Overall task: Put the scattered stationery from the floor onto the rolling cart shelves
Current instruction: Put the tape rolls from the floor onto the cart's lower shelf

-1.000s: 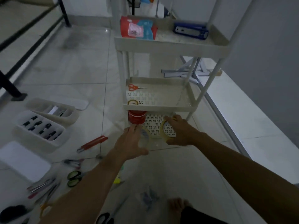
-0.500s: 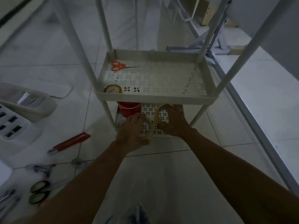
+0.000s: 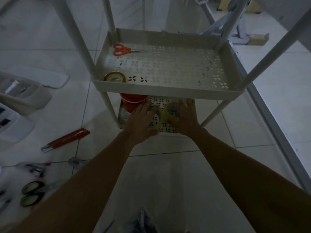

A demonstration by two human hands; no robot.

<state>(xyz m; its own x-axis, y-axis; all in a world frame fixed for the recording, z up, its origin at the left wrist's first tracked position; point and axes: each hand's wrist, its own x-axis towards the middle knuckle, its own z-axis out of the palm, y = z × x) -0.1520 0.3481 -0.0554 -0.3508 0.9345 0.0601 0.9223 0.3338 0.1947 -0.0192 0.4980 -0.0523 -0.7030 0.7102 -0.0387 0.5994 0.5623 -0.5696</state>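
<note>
Deeper under the middle shelf [image 3: 165, 94] now, my left hand [image 3: 143, 120] and right hand [image 3: 185, 118] each grip tape [image 3: 165, 112]; lay both flat.

- Reached deeper: left hand [image 3: 143, 118] and right hand [image 3: 185, 116] now over the bottom shelf [image 3: 158, 101], fingertips at the front rim of the middle shelf [image 3: 168, 93]; a second ago, short of it.
- Carried in with them: clear tape roll [image 3: 157, 113] gripped in the left, yellow tape roll [image 3: 165, 113] in the right, now low over the perforated floor.
- Closed in on the red container [image 3: 133, 101]: left fingers just beside it.
- Gone from view: the top shelf.
</note>
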